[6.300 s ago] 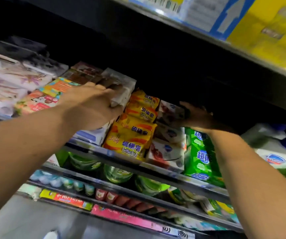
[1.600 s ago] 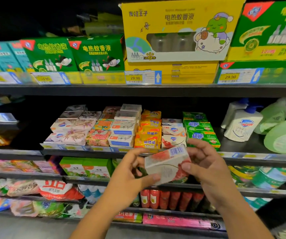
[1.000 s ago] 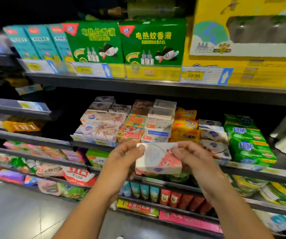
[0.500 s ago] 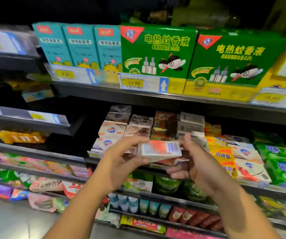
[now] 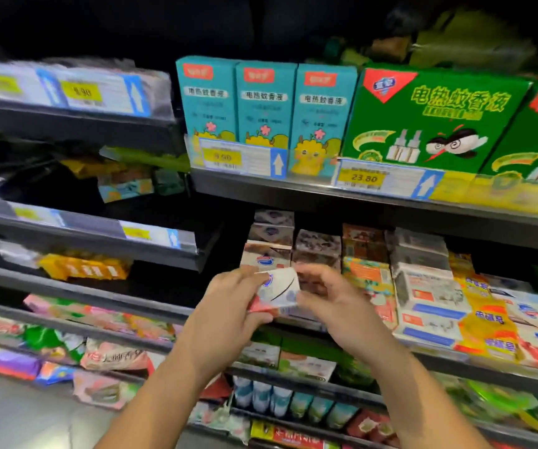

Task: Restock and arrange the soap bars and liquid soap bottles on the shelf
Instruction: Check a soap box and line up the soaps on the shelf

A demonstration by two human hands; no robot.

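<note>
The left hand [image 5: 228, 306] and right hand [image 5: 332, 303] grasp a boxed soap bar [image 5: 279, 291] by its ends, fingers curled; it seems light, stiff, dentable, so the ends suit gripping.

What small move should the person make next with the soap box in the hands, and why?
Probably lift the soap box forward onto the leftmost stack: both the left hand and right hand hold it in front of that stack, whose boxes bear a similar blue badge.

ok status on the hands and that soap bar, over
Left hand and right hand both hold the soap bar. Bar off the shelf, in front of the stacks. Nothing between them.
</note>
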